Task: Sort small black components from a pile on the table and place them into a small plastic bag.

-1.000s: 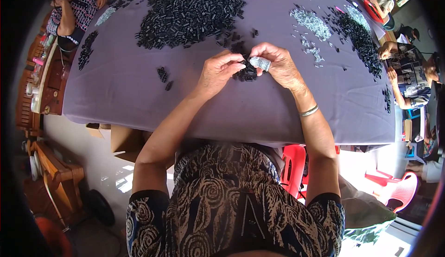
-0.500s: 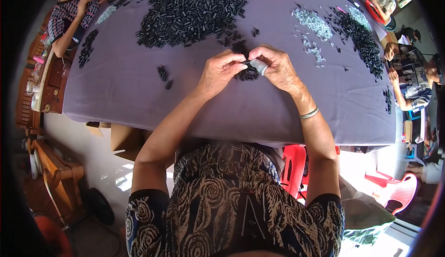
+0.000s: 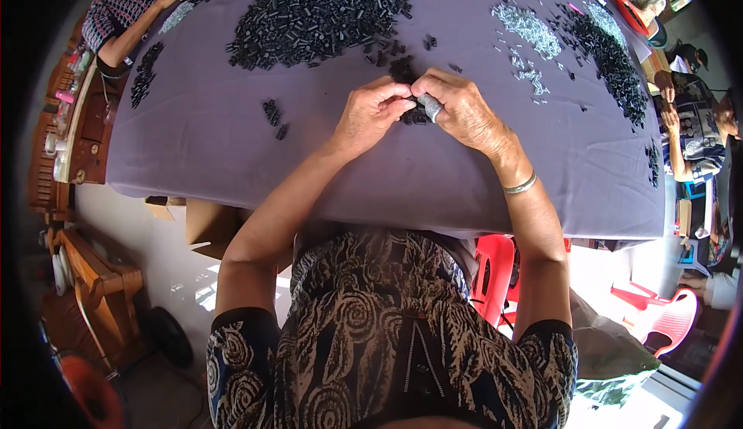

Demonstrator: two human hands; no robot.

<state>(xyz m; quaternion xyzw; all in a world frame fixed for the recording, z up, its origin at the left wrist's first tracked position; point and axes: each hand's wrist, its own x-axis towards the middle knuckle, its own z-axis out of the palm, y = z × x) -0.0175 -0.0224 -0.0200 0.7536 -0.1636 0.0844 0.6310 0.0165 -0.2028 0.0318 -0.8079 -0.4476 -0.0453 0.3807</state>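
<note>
My left hand (image 3: 370, 118) and my right hand (image 3: 464, 113) meet over the grey-purple tablecloth, thumbs and forefingers pinched together. Between the fingertips is a small black part, mostly hidden by the fingers. A grey wrap (image 3: 430, 107) covers one finger of my right hand, and a bangle (image 3: 520, 184) circles that wrist. Right below and behind my fingertips lies a small cluster of black parts (image 3: 402, 68). To the left of my left hand are a few loose black pieces (image 3: 271, 110).
A large heap of small black parts (image 3: 317, 15) covers the table's far middle. Clear or silvery small pieces (image 3: 528, 30) and another black heap (image 3: 615, 81) lie at right. Other people sit at both sides. A red chair (image 3: 492, 274) stands by the table's near edge.
My hands stay pinched together at nearly the same spot, the right hand turned slightly. The view has shifted a little. At left, another person's hand has reached toward the pieces on the table.
</note>
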